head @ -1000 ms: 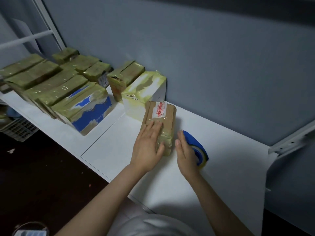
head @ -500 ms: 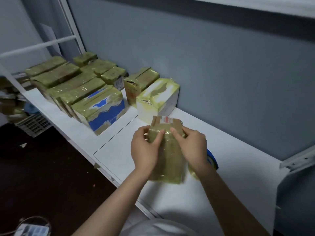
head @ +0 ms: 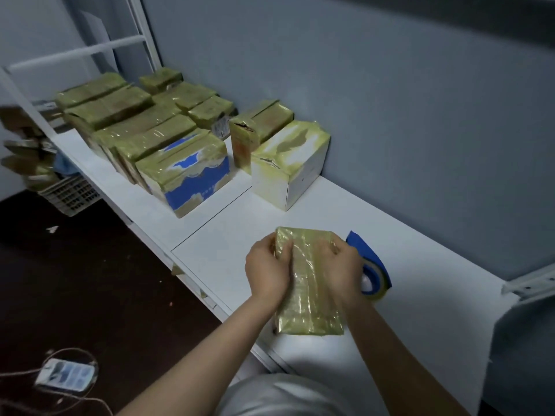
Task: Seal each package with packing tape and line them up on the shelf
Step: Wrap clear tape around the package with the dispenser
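A small package (head: 306, 283) wrapped in yellowish tape is held above the white shelf (head: 228, 244), its taped face up. My left hand (head: 267, 270) grips its left edge and my right hand (head: 341, 270) grips its right edge, fingers curled over the far end. A blue tape dispenser (head: 371, 265) with a tape roll lies on the shelf just right of my right hand, partly hidden by it. Several taped packages (head: 144, 130) stand in rows at the shelf's far left.
A white box (head: 289, 166) and a blue-and-white box (head: 187, 172), both taped, stand nearest the held package. A grey wall runs behind the shelf. A plastic basket (head: 70, 195) sits on the dark floor at left, and a phone with a cable (head: 64, 375) lies below.
The package lay on the shelf under my left hand with its label up. Both hands then lifted it and turned it over toward me; the label is now out of sight.
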